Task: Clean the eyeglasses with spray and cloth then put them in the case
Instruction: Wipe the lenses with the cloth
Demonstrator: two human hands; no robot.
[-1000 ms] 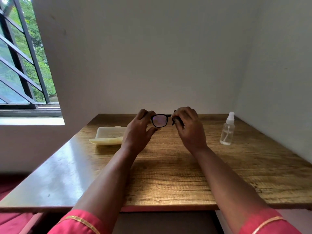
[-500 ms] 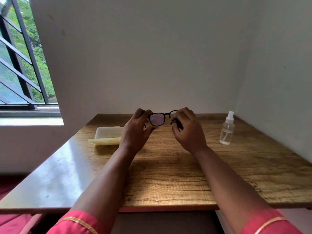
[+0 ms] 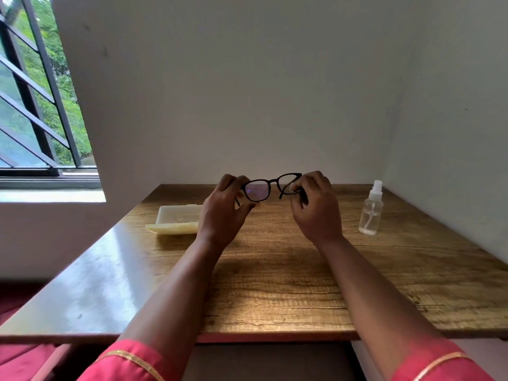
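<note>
Black-framed eyeglasses [image 3: 270, 185] are held up above the far middle of the wooden table [image 3: 275, 284]. My left hand [image 3: 224, 213] grips their left end, fingers curled round the frame. My right hand [image 3: 316, 210] pinches the right lens between thumb and fingers, and a bit of pale cloth [image 3: 288, 189] shows at its fingertips. The open cream glasses case [image 3: 176, 220] lies on the table just left of my left hand. A clear spray bottle [image 3: 371, 210] with a white top stands upright to the right of my right hand.
White walls close off the table at the back and on the right. A barred window [image 3: 35, 105] lies to the left. The table's near edge [image 3: 275, 335] runs across below my forearms.
Both hands have lifted the eyeglasses a little higher, and more of the right lens rim now shows above my right hand.
</note>
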